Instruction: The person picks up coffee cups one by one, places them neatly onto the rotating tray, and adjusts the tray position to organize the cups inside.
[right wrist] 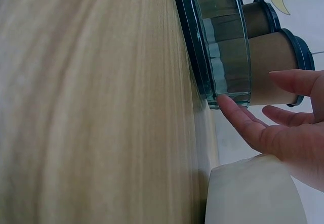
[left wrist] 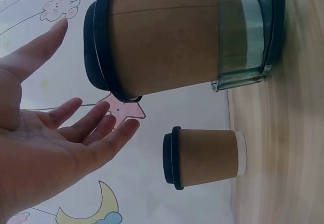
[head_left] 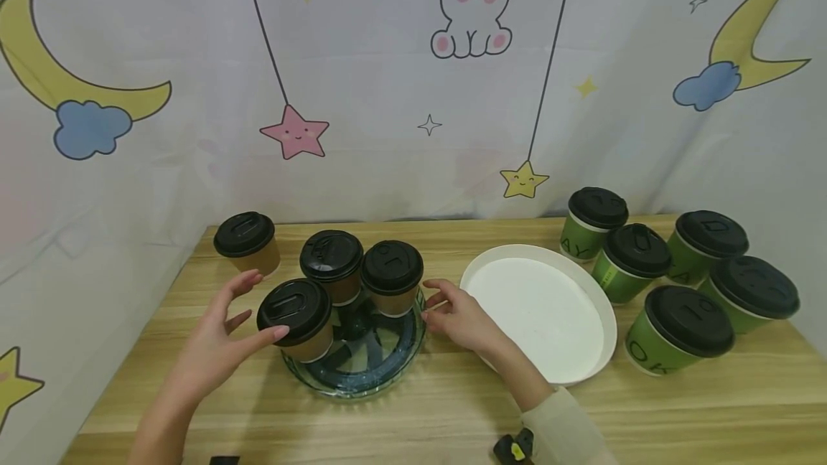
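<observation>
Flanking glass tray (head_left: 394,368) rim | hands open | white plate (head_left: 584,372) just right

Three cups (head_left: 336,271) in glass dish (head_left: 362,379); one cup (head_left: 248,242) behind-left; plate (head_left: 581,372) right.

Glossy glass dish (head_left: 388,372); matt kraft-paper cups (head_left: 304,336); wood-grain table (head_left: 439,415).

Bare wooden table (head_left: 446,407) lies open in front; the white plate (head_left: 604,314) and green cups (head_left: 678,329) crowd the right.
</observation>
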Motion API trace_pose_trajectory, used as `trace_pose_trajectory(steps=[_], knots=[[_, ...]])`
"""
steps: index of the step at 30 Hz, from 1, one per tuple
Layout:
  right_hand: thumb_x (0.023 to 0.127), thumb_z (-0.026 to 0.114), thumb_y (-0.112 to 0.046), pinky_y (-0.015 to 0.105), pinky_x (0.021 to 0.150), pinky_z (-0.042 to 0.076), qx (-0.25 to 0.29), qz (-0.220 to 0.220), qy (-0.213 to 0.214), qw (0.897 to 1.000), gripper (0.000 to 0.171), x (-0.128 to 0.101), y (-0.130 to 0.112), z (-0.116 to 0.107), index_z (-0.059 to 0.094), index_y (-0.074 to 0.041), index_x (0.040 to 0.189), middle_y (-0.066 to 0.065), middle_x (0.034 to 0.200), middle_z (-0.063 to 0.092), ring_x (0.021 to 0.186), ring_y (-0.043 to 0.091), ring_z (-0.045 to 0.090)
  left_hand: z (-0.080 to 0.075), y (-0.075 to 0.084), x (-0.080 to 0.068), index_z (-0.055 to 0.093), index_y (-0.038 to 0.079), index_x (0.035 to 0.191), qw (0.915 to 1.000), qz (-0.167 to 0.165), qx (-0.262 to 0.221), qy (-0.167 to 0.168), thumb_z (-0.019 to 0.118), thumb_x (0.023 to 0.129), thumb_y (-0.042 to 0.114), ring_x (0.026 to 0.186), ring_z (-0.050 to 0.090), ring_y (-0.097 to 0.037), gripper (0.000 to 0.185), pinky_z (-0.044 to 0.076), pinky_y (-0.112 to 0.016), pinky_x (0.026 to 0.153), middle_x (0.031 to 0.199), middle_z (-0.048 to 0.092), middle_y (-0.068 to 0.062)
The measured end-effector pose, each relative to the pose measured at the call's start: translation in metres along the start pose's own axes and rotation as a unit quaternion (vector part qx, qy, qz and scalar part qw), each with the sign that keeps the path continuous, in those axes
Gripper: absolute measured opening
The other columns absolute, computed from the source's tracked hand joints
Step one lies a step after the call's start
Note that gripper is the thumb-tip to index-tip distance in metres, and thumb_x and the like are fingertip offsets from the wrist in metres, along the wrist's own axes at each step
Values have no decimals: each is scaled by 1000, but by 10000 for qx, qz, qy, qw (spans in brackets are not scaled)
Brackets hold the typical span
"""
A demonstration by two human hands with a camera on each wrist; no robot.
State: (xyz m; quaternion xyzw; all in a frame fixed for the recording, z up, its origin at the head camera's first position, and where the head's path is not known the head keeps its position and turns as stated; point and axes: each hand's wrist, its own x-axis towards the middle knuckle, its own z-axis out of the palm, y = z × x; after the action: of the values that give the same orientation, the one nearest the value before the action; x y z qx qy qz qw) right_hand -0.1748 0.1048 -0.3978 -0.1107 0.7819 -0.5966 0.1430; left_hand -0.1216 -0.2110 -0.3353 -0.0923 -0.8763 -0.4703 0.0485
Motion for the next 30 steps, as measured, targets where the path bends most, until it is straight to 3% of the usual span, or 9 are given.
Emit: trace_pose_trajectory(steps=[2,4,6,9,14,22,30], knots=[[85,56,-5,37,76,51,-36,-17,9,10000,53,0,0,0,38,0,135,21,115,50,97,29,57,-2,0,0,23,3,140,10000,-3,66,25,74,78,16,125,26,-34,82,35,-43,96,140,30,-15],[85,57,-5,36,76,50,-52,-61,14,10000,53,0,0,0,38,1,135,22,119,50,101,30,55,-3,-1,-1,23,3,140,9999,31,86,66,74,77,15,125,27,-33,82,38,-28,96,139,30,-15],[85,57,-4,36,76,50,-67,-103,13,9999,53,1,0,0,38,1,135,23,121,50,104,32,54,-4,-2,-2,24,3,140,9998,70,158,118,74,77,15,124,29,-31,82,38,-12,89,139,32,-14],[85,57,-4,36,77,50,-65,-154,-32,9999,54,1,1,0,37,2,135,24,123,49,107,33,52,-6,-4,-3,24,3,140,9997,131,113,167,74,77,14,123,29,-32,81,32,-1,82,138,32,-14],[86,57,-4,36,77,50,-129,-149,-9,9998,54,1,2,0,36,2,135,24,121,50,105,32,54,-10,-7,-4,23,3,141,9996,166,111,204,73,78,13,123,29,-33,81,31,-1,81,138,32,-15],[85,59,-5,34,72,50,-433,-175,127,9988,46,0,1,0,44,2,128,16,103,56,89,23,59,-13,-11,-5,23,4,141,9994,124,155,282,73,79,13,123,29,-33,80,32,-1,81,138,33,-15],[87,55,-2,34,80,49,-234,-266,-46,9994,53,-1,1,-1,35,0,137,23,126,48,106,32,54,-13,-15,-5,24,5,140,9990,174,219,350,73,78,12,122,30,-30,79,33,-1,81,137,34,-14]])
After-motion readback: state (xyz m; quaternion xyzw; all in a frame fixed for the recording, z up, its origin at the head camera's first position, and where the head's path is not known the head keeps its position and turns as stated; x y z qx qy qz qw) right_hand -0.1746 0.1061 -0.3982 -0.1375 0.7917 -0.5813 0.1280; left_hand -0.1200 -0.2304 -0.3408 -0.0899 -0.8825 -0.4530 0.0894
